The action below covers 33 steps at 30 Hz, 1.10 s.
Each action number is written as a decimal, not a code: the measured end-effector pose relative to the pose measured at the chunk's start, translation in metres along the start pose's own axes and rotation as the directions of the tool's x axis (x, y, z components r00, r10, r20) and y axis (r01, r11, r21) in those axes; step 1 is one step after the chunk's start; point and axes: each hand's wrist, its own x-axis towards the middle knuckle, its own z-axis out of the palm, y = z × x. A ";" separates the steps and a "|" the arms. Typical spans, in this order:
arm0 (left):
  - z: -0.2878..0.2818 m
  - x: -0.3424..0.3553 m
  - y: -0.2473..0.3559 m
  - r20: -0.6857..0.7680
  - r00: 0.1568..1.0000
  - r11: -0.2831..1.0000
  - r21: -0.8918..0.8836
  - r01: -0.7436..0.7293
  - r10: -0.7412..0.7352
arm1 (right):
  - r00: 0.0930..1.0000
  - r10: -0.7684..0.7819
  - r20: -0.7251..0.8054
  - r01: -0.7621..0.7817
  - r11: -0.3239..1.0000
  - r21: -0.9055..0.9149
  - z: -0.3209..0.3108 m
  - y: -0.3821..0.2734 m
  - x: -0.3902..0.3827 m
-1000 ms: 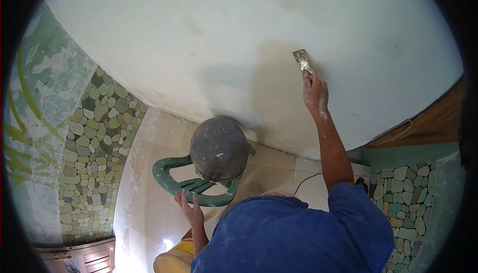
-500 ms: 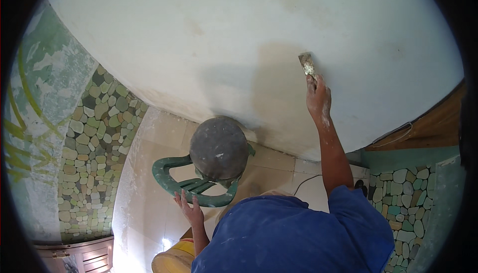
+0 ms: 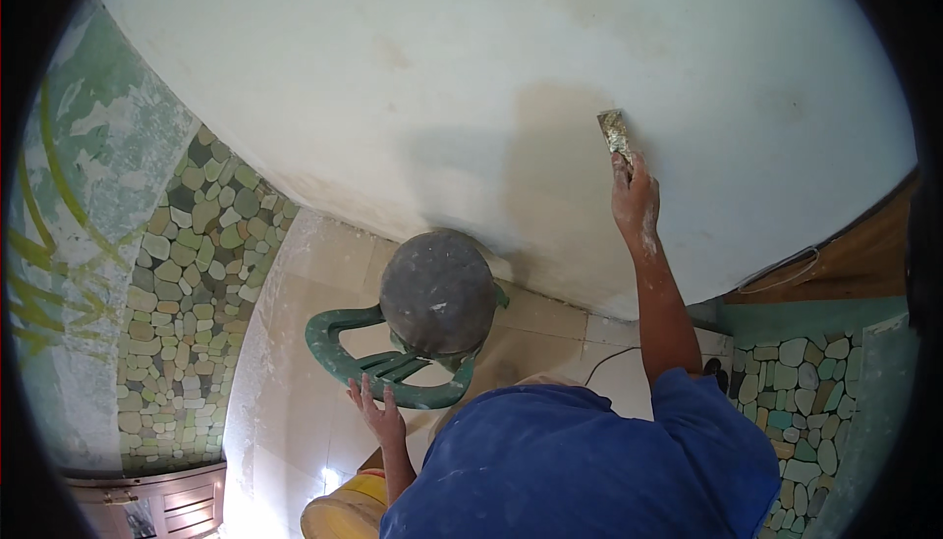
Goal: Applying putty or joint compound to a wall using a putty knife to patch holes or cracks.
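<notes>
Overhead, a person in a blue shirt (image 3: pixel 589 470) works at a white plastered wall (image 3: pixel 471 77), seen from a camera worn on the head. Their right hand (image 3: pixel 635 200) is raised against the wall, its fingers closed around the handle of a putty knife (image 3: pixel 615 133), whose plaster-caked blade points upward and lies flat on the surface. That blade sits at the edge of a darker, damp-looking patch (image 3: pixel 530 175) of the wall, which spreads to the left of the tool.

Lower down, the left hand (image 3: pixel 375 411) rests with fingers spread open on the rim of a green plastic chair (image 3: pixel 339 347), gripping nothing. On the chair's seat stands a round, grey, plaster-smeared bucket (image 3: pixel 437 293), viewed from above, just beside that hand and well apart from the knife.

Beneath the chair lies a pale tiled floor (image 3: pixel 295 421), dusted white. To the left rises a wall faced with green and cream pebble mosaic (image 3: pixel 187 293), and a similar mosaic panel (image 3: pixel 801 382) shows at the right. A yellow container (image 3: pixel 344 514) peeks out at the bottom edge, near the person's left forearm.
</notes>
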 end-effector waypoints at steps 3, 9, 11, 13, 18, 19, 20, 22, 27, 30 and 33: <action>0.000 0.001 0.001 0.010 1.000 1.000 -0.006 0.015 -0.015 | 0.993 -0.073 -0.091 0.063 0.992 -0.106 0.002 -0.004 0.016; -0.001 0.003 0.000 0.012 1.000 1.000 0.002 0.012 -0.012 | 0.997 -0.078 -0.004 0.078 0.996 0.030 0.014 -0.028 0.006; -0.003 0.004 -0.002 0.025 1.000 1.000 -0.006 0.002 -0.002 | 0.998 0.019 0.062 -0.022 0.999 0.046 0.029 -0.010 -0.012; -0.004 0.004 0.003 0.025 1.000 1.000 -0.005 0.008 -0.008 | 0.999 0.005 0.039 -0.006 0.999 0.037 0.039 0.006 -0.016; -0.005 0.003 0.006 0.028 0.999 1.000 0.013 0.028 -0.028 | 1.000 -0.016 -0.001 0.016 0.997 0.075 0.041 -0.021 0.007; -0.004 0.002 0.005 0.025 1.000 1.000 0.006 0.014 -0.014 | 1.000 -0.013 -0.002 0.013 0.997 0.076 0.043 -0.024 0.005; -0.004 0.002 0.004 0.018 1.000 1.000 -0.001 0.000 0.001 | 0.999 -0.045 -0.017 0.046 0.995 0.090 0.046 -0.028 0.005; -0.003 0.003 0.003 0.018 1.000 1.000 -0.004 -0.007 0.008 | 0.997 -0.076 -0.034 0.079 0.991 0.109 0.050 -0.029 0.001; -0.002 0.004 0.004 0.016 1.000 1.000 -0.001 -0.024 0.024 | 0.996 -0.052 -0.066 0.060 0.991 0.122 0.068 -0.004 -0.018; -0.003 0.002 0.004 0.023 1.000 1.000 0.010 -0.003 0.003 | 0.996 -0.020 -0.092 0.031 0.992 0.126 0.063 -0.024 0.010; -0.003 0.004 0.008 0.020 1.000 1.000 0.004 -0.019 0.018 | 0.974 -0.109 -0.196 0.152 0.963 0.222 0.059 -0.049 0.021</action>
